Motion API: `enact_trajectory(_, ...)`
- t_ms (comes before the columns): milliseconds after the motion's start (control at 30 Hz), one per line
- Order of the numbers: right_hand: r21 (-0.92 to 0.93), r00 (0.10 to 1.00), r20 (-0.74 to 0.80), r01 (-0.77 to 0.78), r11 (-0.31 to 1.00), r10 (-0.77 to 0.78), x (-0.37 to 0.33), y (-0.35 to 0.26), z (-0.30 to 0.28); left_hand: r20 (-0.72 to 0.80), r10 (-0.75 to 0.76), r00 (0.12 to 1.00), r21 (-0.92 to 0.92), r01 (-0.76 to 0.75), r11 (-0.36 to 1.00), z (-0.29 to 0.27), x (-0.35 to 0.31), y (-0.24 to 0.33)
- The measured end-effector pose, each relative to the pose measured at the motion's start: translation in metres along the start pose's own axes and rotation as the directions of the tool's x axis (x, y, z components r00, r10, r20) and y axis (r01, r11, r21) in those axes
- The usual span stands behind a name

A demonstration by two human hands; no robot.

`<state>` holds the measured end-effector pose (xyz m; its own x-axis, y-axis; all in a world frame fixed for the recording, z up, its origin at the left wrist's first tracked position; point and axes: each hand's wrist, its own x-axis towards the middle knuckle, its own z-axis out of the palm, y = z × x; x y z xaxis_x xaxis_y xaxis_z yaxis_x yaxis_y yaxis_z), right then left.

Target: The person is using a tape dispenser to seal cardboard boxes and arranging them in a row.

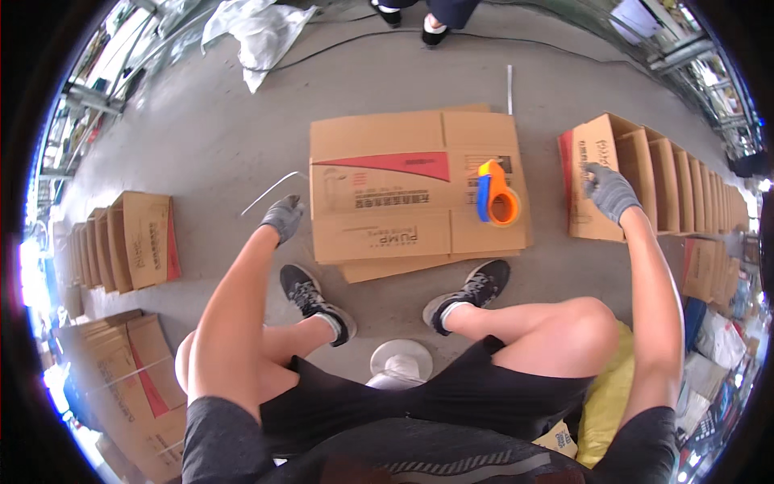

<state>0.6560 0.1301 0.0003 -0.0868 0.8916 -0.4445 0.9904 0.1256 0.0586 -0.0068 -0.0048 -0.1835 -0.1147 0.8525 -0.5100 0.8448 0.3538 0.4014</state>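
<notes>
My left hand (284, 218), in a grey glove, hovers left of a flat stack of cardboard with its fingers curled in; I see nothing in them. Just beyond it a thin white strip (270, 190) bends across the floor. On top of the stack lies a folded brown carton (379, 185) with a red wedge print. An orange and blue tape dispenser (493, 195) rests on its right part. My right hand (613, 192), also gloved, is at the front panel of an opened carton (592, 214) on the right, fingers partly bent and apart. Whether it touches the panel is unclear.
Several opened cartons (669, 181) stand in a row at right, others (121, 242) at left. Strapped folded cartons (121, 379) lie lower left. A yellow sack (609, 387) is beside my right leg. Plastic sheeting (258, 36), a cable and another person's feet (434, 31) are ahead.
</notes>
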Motion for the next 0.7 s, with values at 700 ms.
enact_trajectory(700, 0.204, 0.982, 0.098, -0.18, 0.962, 0.162, 0.038, -0.214, 0.192, -0.2, -0.349, 0.916, -0.805, 0.049, 0.591, -0.063, 0.03, -0.007)
